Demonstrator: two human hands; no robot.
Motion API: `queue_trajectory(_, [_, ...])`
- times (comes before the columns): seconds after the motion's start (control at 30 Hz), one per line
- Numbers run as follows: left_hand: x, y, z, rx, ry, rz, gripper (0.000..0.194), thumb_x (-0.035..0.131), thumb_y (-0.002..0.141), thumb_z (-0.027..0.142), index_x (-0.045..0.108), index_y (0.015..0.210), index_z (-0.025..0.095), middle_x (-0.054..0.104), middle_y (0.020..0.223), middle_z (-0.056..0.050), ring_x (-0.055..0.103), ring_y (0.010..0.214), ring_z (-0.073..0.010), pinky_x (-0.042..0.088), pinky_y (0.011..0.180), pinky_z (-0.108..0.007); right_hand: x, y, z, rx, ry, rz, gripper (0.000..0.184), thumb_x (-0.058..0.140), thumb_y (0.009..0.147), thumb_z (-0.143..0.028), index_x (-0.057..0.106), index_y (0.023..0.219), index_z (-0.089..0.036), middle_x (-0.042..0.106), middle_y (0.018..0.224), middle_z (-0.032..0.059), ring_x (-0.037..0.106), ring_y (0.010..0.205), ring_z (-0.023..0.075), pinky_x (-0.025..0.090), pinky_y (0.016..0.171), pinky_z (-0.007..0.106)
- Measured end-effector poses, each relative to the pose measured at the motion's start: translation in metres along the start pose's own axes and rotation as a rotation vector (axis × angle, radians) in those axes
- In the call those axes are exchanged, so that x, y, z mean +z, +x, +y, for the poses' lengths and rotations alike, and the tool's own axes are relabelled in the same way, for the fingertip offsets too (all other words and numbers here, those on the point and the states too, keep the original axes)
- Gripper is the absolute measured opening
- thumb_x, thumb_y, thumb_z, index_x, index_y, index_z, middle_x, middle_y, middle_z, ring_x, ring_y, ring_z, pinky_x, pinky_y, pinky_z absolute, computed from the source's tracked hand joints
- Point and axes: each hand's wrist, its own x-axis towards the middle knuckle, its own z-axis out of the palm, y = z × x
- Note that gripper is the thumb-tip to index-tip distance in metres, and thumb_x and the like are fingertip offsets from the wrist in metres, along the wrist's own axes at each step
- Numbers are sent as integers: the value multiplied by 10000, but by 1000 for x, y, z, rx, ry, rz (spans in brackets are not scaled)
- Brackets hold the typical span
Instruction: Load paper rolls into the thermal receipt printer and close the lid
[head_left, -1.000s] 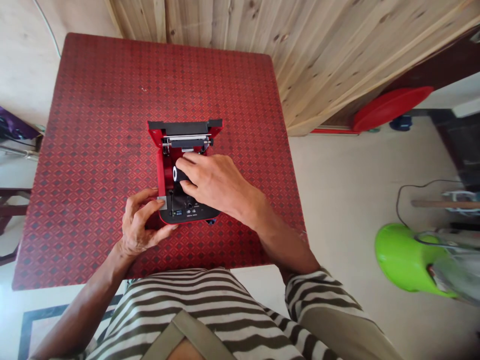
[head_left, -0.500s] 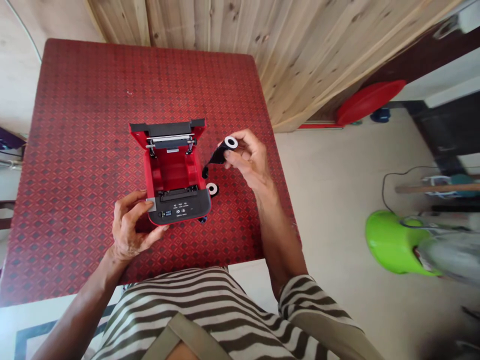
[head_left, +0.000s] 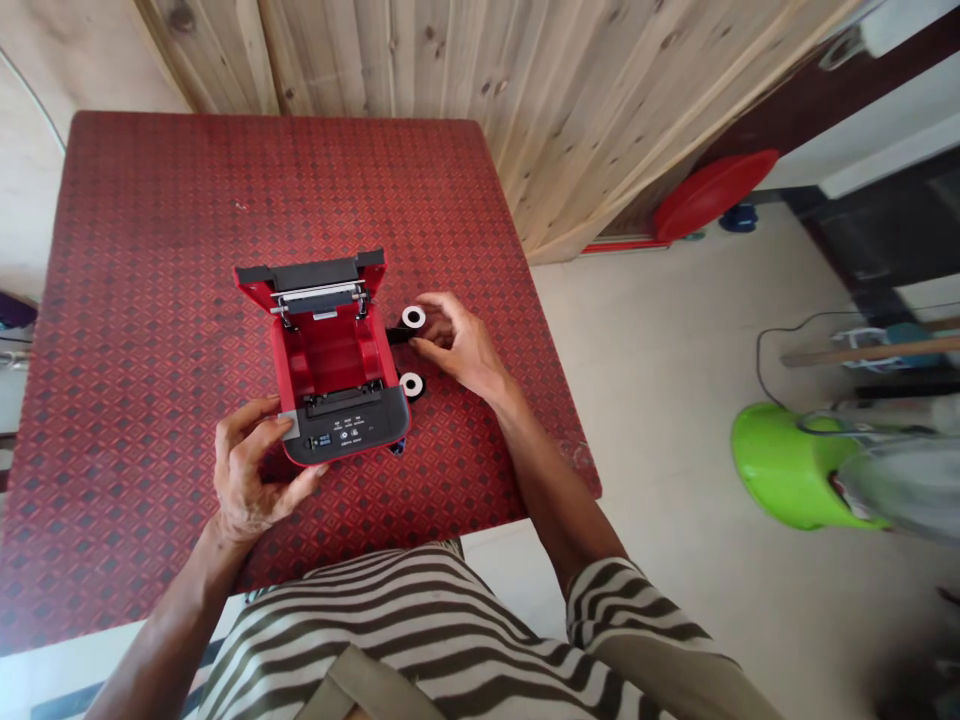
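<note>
A red and black label printer (head_left: 349, 425) stands on the table with its lid (head_left: 307, 280) raised and its red inner bay bare. My left hand (head_left: 251, 470) grips its front left corner, fingertips on a grey tab and thumb along the front edge. Just right of the printer, my right hand (head_left: 461, 345) has thumb and fingers around a small black ribbon roll (head_left: 413, 317) with a white core, low at the table surface. A dark strip runs from this roll toward the printer's side. A second white-cored roll (head_left: 411, 386) lies close by, against the printer.
The table (head_left: 165, 230) has a red patterned cover, and its right edge lies beyond my right forearm. A small blue-black item (head_left: 398, 446) shows partly beneath the printer's front right. Wooden panelling (head_left: 390, 60) borders the far side. A green bucket (head_left: 776, 465) is on the floor at right.
My right hand has brought the ribbon roll down and left, from the air to the table beside the printer. The left hand keeps its hold. The view has shifted slightly.
</note>
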Motion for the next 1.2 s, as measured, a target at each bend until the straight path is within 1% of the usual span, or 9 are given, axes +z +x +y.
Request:
queue_trajectory(0.07, [0,0,0,-4,4,-3,678,882,831,461,583,1388,215,677,1269,-147,703,1125,-281,617,900,-412,-8,-13,-2,18,-51,76,459,719,837,-320,588,1265,-219,755,1198,68,656,714,129,509,673,300])
queue_trajectory(0.2, [-1,0,1,-10,4,-6,653,865,850,456,572,1387,225,679,1271,-141,701,1125,-276,613,913,-417,-15,-47,-13,26,-138,56,83,706,894,-267,682,949,-210,711,862,4,638,731,150,500,689,300])
queue_trajectory(0.37, [0,0,1,-6,8,-2,639,847,867,461,570,1387,215,672,1260,-143,691,1127,-272,603,910,-404,14,-69,-18,-74,-127,-23,355,764,841,-191,691,1187,-217,726,1142,65,693,969,197,564,845,354])
queue_trajectory(0.5, [0,0,2,1,-6,4,630,846,872,436,572,1383,190,672,1275,-159,692,1130,-275,608,907,-402,32,-69,-11,-55,-95,45,209,697,900,-184,714,1106,-211,756,1081,54,706,970,205,556,903,379])
queue_trajectory(0.6, [1,1,4,-7,-11,4,621,838,877,432,567,1387,204,672,1291,-155,697,1126,-276,616,898,-406,21,-69,-21,-45,4,75,263,708,867,-170,708,1121,-239,762,1097,37,721,1003,212,565,940,391])
queue_trajectory(0.73, [1,0,5,-7,-2,-2,631,849,865,425,567,1383,199,671,1290,-159,699,1139,-277,622,918,-408,-9,-65,-70,-169,77,13,315,693,926,-187,674,1226,-282,740,1259,49,708,1199,242,562,1048,434])
queue_trajectory(0.93, [1,-2,5,-19,9,-5,619,815,895,470,553,1395,217,682,1270,-149,706,1145,-278,636,921,-416,10,-34,-133,-471,-475,-288,224,608,1042,-169,656,1253,-226,739,1217,91,664,1160,255,537,1084,462])
queue_trajectory(1.07, [2,-2,4,-18,-8,4,633,821,893,468,555,1403,204,676,1278,-157,705,1140,-271,636,914,-399,50,-12,-142,-398,-904,-435,290,426,1078,-72,675,1217,-123,743,1156,158,659,1112,286,536,1013,451])
queue_trajectory(1.2, [3,-4,5,-22,-17,9,634,821,892,467,558,1403,199,673,1284,-168,704,1132,-272,640,901,-397,67,1,-149,-308,-1045,-491,345,387,1089,-68,700,1228,-106,765,1099,184,663,1184,306,520,998,433])
